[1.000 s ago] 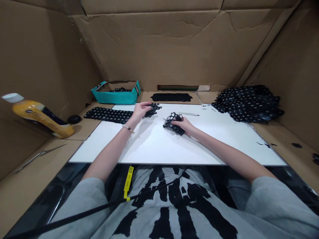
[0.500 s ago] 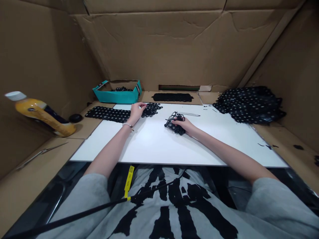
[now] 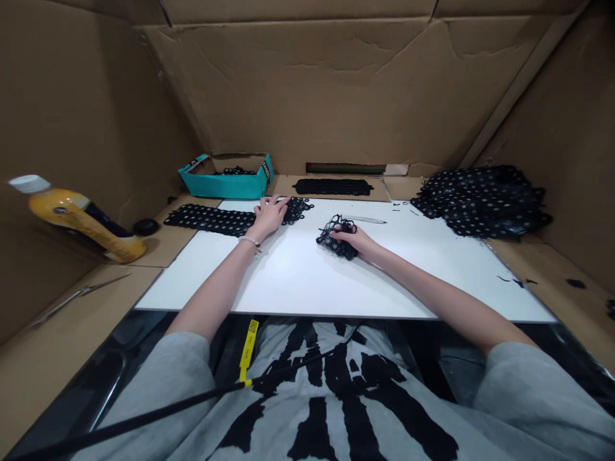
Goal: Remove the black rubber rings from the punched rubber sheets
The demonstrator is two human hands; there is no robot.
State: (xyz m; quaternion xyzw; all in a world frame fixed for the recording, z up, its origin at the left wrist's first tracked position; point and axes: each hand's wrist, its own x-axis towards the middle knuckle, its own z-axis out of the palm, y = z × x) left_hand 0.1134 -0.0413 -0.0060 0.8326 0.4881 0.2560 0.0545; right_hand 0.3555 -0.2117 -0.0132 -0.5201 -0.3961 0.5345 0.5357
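My left hand (image 3: 271, 216) lies palm down with its fingers spread, its fingertips at a loose pile of small black rings (image 3: 298, 208) on the white board (image 3: 283, 275). Beside its wrist runs a flat black sheet with rows of round holes (image 3: 206, 219). Closer to the middle, my right hand (image 3: 353, 239) is closed around a crumpled piece of black perforated sheet (image 3: 340, 246), with thin black strands sticking out on top. Behind that hand lies a slim pen-like tool (image 3: 368, 219).
A teal box (image 3: 225, 187) holds more rings at the back left, beside a dark strip (image 3: 333, 187). Black holed sheets (image 3: 485, 202) are heaped at the right. At left are a yellow bottle (image 3: 86, 221), tweezers (image 3: 81, 296) and a round black object (image 3: 145, 227). Cardboard walls surround the board.
My left hand has shifted slightly right, and its pinched fingers have spread out over the ring pile. The right hand stays in place with the crumpled piece.
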